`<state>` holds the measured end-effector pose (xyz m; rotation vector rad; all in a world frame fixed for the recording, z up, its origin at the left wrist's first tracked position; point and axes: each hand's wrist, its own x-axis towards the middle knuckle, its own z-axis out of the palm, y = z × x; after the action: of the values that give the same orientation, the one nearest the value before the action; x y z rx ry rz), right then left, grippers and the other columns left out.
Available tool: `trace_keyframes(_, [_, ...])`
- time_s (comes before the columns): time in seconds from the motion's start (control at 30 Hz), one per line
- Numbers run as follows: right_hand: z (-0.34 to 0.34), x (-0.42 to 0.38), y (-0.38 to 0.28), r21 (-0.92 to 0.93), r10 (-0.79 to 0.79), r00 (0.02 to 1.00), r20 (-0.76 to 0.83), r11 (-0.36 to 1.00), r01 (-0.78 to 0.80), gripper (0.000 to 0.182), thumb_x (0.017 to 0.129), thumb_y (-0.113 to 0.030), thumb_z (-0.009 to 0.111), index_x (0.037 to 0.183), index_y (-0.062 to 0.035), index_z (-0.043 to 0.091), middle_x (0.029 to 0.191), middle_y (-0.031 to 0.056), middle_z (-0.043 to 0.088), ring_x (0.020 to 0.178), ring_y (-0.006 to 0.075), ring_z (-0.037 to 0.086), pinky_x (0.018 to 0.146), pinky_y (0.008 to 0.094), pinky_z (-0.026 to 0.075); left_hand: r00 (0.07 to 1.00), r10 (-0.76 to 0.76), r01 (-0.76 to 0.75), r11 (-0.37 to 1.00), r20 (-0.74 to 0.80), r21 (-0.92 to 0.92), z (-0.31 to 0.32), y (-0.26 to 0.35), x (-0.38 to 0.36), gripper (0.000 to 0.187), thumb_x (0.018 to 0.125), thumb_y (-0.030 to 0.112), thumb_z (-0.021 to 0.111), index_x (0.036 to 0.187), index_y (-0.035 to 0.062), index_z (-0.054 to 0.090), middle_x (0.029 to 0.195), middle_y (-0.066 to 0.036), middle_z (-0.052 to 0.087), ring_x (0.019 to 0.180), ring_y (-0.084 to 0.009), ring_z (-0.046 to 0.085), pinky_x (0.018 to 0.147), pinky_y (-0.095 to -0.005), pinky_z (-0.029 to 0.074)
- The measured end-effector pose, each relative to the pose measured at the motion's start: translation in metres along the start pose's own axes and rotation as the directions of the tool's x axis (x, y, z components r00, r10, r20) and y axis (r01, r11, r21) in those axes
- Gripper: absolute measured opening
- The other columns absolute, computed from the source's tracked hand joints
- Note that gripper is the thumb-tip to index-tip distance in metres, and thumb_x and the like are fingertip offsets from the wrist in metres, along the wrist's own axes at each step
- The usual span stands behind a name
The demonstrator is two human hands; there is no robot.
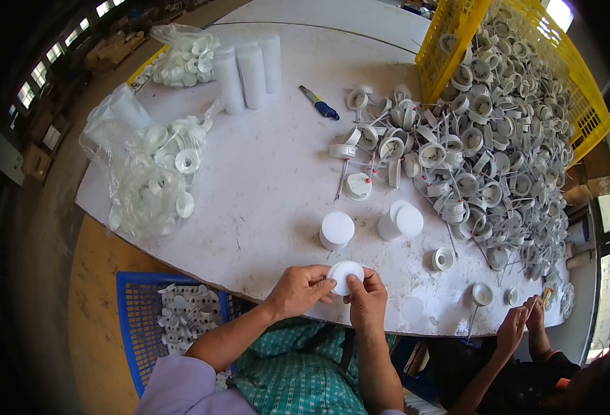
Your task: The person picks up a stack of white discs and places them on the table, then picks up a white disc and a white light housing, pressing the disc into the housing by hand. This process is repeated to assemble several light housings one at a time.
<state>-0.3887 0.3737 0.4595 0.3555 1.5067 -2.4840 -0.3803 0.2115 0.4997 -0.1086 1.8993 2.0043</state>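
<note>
Disc, white and perhaps doubled, sits pinched between left fingers and right fingers

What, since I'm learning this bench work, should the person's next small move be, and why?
Probably turn the flat round white plastic-looking disc slightly to check its rim: the bare left hand and bare right hand hold it at opposite sides, hiding part of its edge.

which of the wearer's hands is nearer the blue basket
Left. The left hand is to the right of the blue basket in the picture; the right hand is farther right, across the white disc both hold.
</note>
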Motion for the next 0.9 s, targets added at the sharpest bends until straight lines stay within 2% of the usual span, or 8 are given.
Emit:
trace_keyframes(0.17, [0.027,0.027,-0.028,-0.169,-0.195,0.979,0.065,0.964,0.203,0.032,0.084,-0.012,0.071,0.111,0.0006,0.060,0.091,0.0057,0.065,0.067,0.0075,0.056,0.051,0.0193,0.045,0.987,0.088,-0.065,0.984,-0.132,0.169,-0.011,0.033,0.019,0.029,0.089,0.009,0.061,0.114,-0.0050,0.058,0.082,-0.013,0.069,0.073,-0.0140,0.067,0.062,-0.0260,0.056])
trace_keyframes(0.27, [0.041,0.052,-0.039,-0.300,-0.240,0.968,0.067,0.921,0.249,0.031,0.084,-0.013,0.071,0.110,0.0009,0.061,0.087,0.0049,0.065,0.065,0.0074,0.056,0.051,0.0192,0.046,0.954,0.182,-0.095,0.938,-0.239,0.335,-0.020,0.042,0.036,0.033,0.088,0.008,0.062,0.116,-0.0058,0.055,0.081,-0.014,0.069,0.071,-0.0146,0.068,0.059,-0.0257,0.055])
trace_keyframes(0.4, [0.041,0.069,-0.038,-0.521,-0.236,0.969,0.069,0.820,0.237,0.033,0.083,-0.018,0.072,0.109,0.0007,0.063,0.078,0.0049,0.064,0.061,0.0077,0.056,0.050,0.0209,0.046,0.951,0.129,0.008,0.899,-0.283,0.437,-0.029,0.034,0.058,0.036,0.084,0.011,0.065,0.114,-0.0061,0.054,0.079,-0.015,0.069,0.068,-0.0169,0.068,0.058,-0.0271,0.054])
trace_keyframes(0.53, [0.036,0.072,-0.033,-0.643,-0.223,0.974,0.028,0.743,0.188,0.033,0.083,-0.019,0.072,0.107,0.0016,0.064,0.077,0.0059,0.061,0.062,0.0096,0.056,0.052,0.0236,0.047,0.963,0.027,0.066,0.940,-0.268,0.334,-0.029,0.035,0.058,0.036,0.083,0.013,0.065,0.112,-0.0059,0.055,0.077,-0.015,0.069,0.068,-0.0172,0.068,0.058,-0.0273,0.054])
trace_keyframes(0.6, [0.028,0.081,-0.020,-0.719,-0.396,0.907,0.142,0.588,0.369,0.033,0.083,-0.020,0.072,0.106,0.0024,0.065,0.078,0.0074,0.059,0.067,0.0119,0.056,0.058,0.0254,0.048,0.965,0.008,0.061,0.965,-0.261,0.256,-0.030,0.034,0.060,0.036,0.084,0.013,0.065,0.112,-0.0055,0.055,0.077,-0.015,0.069,0.068,-0.0174,0.068,0.060,-0.0283,0.054])
trace_keyframes(0.73, [0.031,0.080,-0.023,-0.784,-0.431,0.888,0.160,0.492,0.380,0.033,0.083,-0.021,0.071,0.106,0.0022,0.065,0.080,0.0093,0.057,0.072,0.0140,0.057,0.064,0.0256,0.048,0.954,0.022,0.070,0.952,-0.298,0.297,-0.040,0.025,0.058,0.038,0.084,0.013,0.065,0.114,-0.0056,0.053,0.078,-0.015,0.069,0.070,-0.0186,0.069,0.063,-0.0310,0.055])
trace_keyframes(0.83, [0.029,0.078,-0.025,-0.781,-0.418,0.896,0.150,0.506,0.367,0.035,0.085,-0.021,0.069,0.111,0.0017,0.063,0.090,0.0111,0.060,0.076,0.0143,0.058,0.066,0.0257,0.049,0.908,0.163,0.018,0.906,-0.387,0.424,-0.041,0.015,0.054,0.043,0.083,0.016,0.068,0.116,-0.0059,0.052,0.090,-0.017,0.069,0.085,-0.0226,0.069,0.072,-0.0341,0.055])
trace_keyframes(0.9, [0.014,0.079,-0.024,-0.599,-0.319,0.947,0.037,0.751,0.276,0.039,0.091,-0.025,0.062,0.121,0.0009,0.058,0.103,0.0090,0.062,0.083,0.0146,0.059,0.065,0.0266,0.049,0.810,0.465,-0.333,0.866,-0.357,0.373,-0.041,-0.016,0.063,0.057,0.082,0.034,0.070,0.120,-0.0041,0.051,0.110,-0.022,0.063,0.107,-0.0303,0.061,0.087,-0.0369,0.050])
